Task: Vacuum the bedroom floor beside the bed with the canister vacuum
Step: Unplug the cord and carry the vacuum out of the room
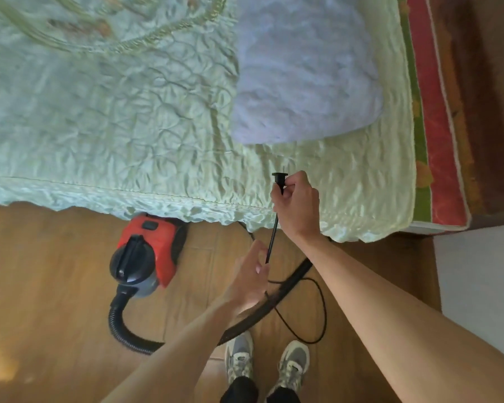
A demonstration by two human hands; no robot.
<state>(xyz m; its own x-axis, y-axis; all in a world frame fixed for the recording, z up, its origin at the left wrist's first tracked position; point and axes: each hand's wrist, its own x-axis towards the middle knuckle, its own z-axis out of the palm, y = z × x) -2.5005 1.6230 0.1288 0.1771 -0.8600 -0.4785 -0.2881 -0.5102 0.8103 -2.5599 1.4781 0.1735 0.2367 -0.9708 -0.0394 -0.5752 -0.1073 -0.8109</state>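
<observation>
A red and black canister vacuum (146, 251) sits on the wooden floor (41, 271) against the bed's edge. Its ribbed black hose (120, 330) curves from the front and runs right, behind my forearms. My right hand (298, 205) grips the black power plug (280, 178) just below its head, raised over the bed's edge. My left hand (252, 274) pinches the black power cord (271, 242) lower down, and the cord is taut between the two hands. A slack loop of cord (322, 309) lies on the floor.
The bed (114, 126) with a pale green quilted cover fills the upper view, with a lilac pillow (303, 68) on it. A white cabinet (483, 286) stands at the right. My two grey sneakers (268, 362) stand on the floor below the hose.
</observation>
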